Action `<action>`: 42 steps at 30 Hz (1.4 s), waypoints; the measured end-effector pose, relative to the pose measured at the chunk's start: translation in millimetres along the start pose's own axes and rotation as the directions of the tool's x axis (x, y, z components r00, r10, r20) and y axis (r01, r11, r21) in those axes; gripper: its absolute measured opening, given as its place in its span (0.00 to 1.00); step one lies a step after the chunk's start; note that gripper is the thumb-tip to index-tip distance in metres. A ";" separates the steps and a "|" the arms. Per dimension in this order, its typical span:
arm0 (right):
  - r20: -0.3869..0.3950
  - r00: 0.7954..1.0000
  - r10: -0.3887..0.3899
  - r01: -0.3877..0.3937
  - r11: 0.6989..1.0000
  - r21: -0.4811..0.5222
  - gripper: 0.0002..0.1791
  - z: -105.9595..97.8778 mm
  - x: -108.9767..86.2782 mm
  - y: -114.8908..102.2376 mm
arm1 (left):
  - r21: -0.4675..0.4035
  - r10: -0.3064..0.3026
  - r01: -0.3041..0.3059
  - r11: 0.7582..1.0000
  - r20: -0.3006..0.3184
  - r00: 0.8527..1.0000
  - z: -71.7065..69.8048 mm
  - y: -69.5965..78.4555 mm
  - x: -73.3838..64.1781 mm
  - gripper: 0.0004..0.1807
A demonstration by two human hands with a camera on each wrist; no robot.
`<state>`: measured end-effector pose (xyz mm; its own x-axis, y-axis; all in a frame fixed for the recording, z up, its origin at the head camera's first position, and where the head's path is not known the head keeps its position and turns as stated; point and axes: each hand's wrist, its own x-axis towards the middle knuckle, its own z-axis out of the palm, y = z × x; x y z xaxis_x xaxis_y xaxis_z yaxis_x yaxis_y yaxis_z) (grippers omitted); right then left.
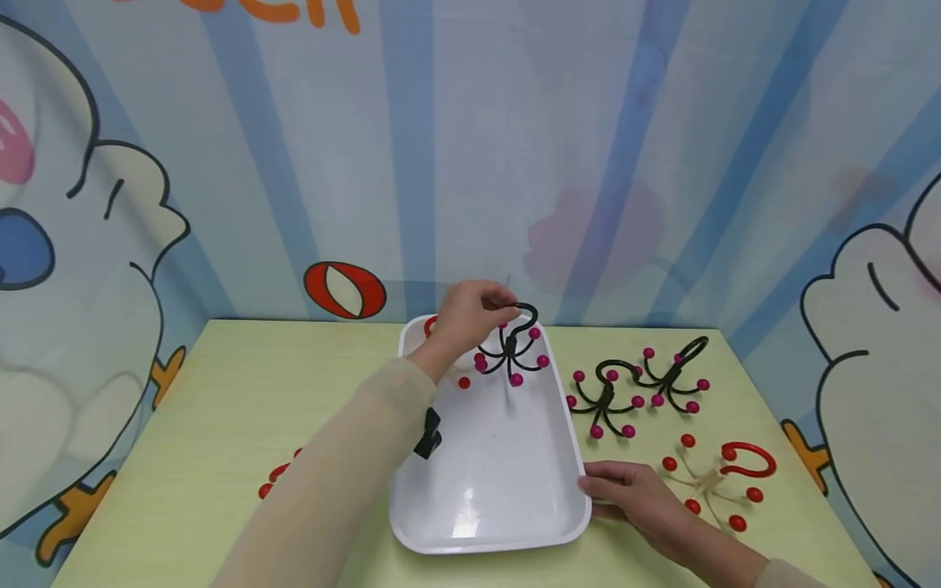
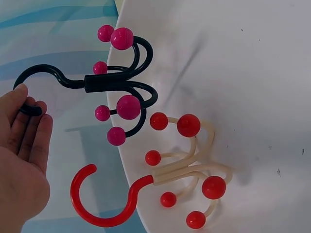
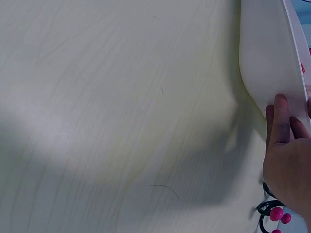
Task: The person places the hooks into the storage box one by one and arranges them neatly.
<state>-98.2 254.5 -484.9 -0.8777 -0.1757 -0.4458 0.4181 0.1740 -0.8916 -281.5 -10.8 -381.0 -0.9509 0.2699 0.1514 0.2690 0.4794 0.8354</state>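
One black magenta-balled hook | left hand pinching its curve over white tray at 12 o'clock | right hand gripping tray, 4 o'clock | keeping clear of red-balled hook seems wise

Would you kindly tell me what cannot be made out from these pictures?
- Head view: whatever bears the red balls at left, hidden by the left sleeve.
- Head view: what the black shape is, partly behind that sleeve.
- Head view: orange lettering, cut off by the top edge.
- Right wrist view: a black hanger, cut off by the bottom edge.
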 end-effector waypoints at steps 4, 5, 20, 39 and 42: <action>0.000 1.000 -0.001 0.001 1.000 -0.003 0.29 -0.3 0.3 1.0 | 0.004 -0.003 0.003 1.000 -0.022 1.000 3.9 -4.6 3.2 0.09; 0.001 1.000 -0.003 0.003 1.000 -0.005 0.29 -0.4 0.4 1.1 | 0.005 -0.004 0.004 1.000 -0.028 1.000 5.2 -5.9 3.9 0.09; -0.017 1.000 0.005 -0.006 0.999 -0.036 0.28 1.6 -0.2 0.2 | 0.038 -0.036 0.037 0.999 -0.041 0.999 19.7 -16.8 7.8 0.08; -0.004 1.000 0.009 -0.009 1.000 -0.024 0.30 0.7 0.4 -0.3 | 0.076 -0.072 0.073 0.994 -0.008 0.997 25.7 -23.0 5.8 0.08; -0.004 1.000 0.011 -0.011 1.000 -0.025 0.29 0.5 0.2 -0.2 | 0.068 -0.073 0.072 0.995 0.007 0.997 25.1 -24.4 5.8 0.09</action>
<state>-98.4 254.0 -484.9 -0.8738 -0.1702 -0.4555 0.4220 0.1999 -0.8843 -289.8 0.1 -413.8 -0.9669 0.2399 0.0865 0.2093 0.5530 0.8065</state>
